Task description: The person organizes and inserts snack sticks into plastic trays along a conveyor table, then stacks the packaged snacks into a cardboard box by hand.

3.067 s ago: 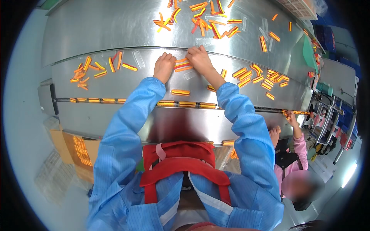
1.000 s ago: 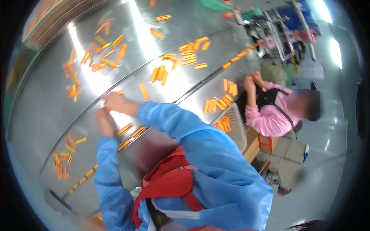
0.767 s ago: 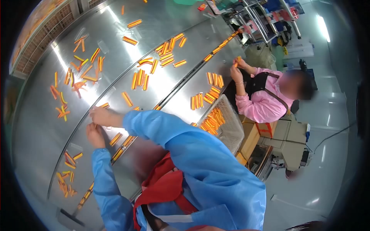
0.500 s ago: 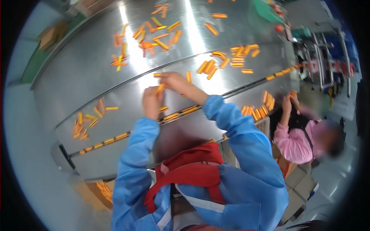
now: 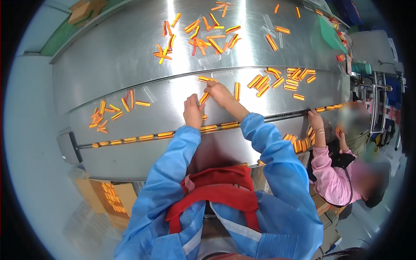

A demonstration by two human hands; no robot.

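Between my hands is a short orange-and-yellow striped stick (image 5: pixel 203 98), held at a slant over the steel table. My left hand (image 5: pixel 192 112) is closed around its lower end, and my right hand (image 5: pixel 220 93) pinches its upper end. Just beyond my right fingertips lies another striped stick (image 5: pixel 206 79), nearly touching them. One more stick (image 5: pixel 237 91) stands out to the right of my right hand. Close by my left wrist, a small stick end (image 5: pixel 204 117) shows. A narrow conveyor channel (image 5: pixel 277 116) runs under my forearms, with a row of striped sticks (image 5: pixel 166 134) in it.
Loose sticks (image 5: pixel 288 80) lie in a group to the right, others (image 5: pixel 103 113) to the left, and a scattered pile (image 5: pixel 208 34) lies farther back among clear plastic trays (image 5: pixel 149 94). A co-worker's hand (image 5: pixel 316 121) reaches to the channel. A carton (image 5: pixel 125 193) holds more sticks.
The view has shifted, so the table appears farther right and sharper. My hands still hold the stick together. The co-worker's one hand has moved to the channel, apart from the other.
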